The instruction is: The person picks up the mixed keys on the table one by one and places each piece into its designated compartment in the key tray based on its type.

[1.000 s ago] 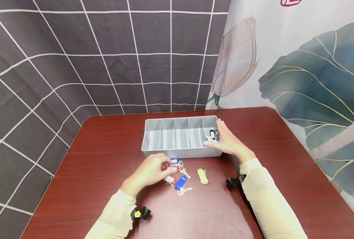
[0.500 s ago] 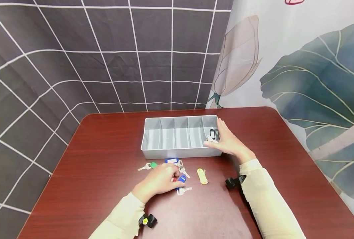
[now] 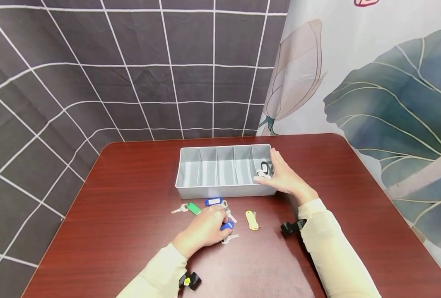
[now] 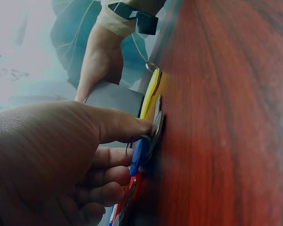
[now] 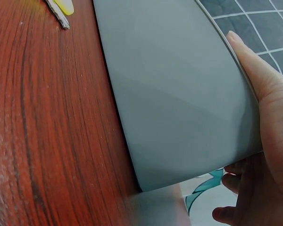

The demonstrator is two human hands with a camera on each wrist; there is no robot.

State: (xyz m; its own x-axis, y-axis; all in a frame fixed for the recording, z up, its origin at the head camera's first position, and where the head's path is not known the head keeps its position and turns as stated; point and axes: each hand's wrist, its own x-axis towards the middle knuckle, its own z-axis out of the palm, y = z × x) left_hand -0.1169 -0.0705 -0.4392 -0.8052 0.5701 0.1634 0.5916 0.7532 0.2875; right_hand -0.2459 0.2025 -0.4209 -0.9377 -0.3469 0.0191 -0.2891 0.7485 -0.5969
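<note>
At the left, a green tag [image 3: 193, 208] with a key is seen on the red-brown table [image 3: 142, 186]. Next to it, a smooth, bright blue tag [image 3: 228, 224] is pinched by the left hand [image 3: 207, 227], between the thumb and the curled fingers; a silvery key [image 3: 231, 238] is seen just beside the thumb. Part of this tag is covered by the hand, and whether it is lifted cannot be told. A red tag [image 4: 136, 181], hidden from above, is shown near the fingers in the left wrist view. Farther right, a yellow tag [image 3: 251, 220] is placed. In the rightmost compartment of the grey tray [image 3: 225, 191], a black tag [image 3: 264, 167] is contained; at this corner the right hand [image 3: 284, 176] is rested, its fingers extended along the end wall, its thumb at the front rim.
</note>
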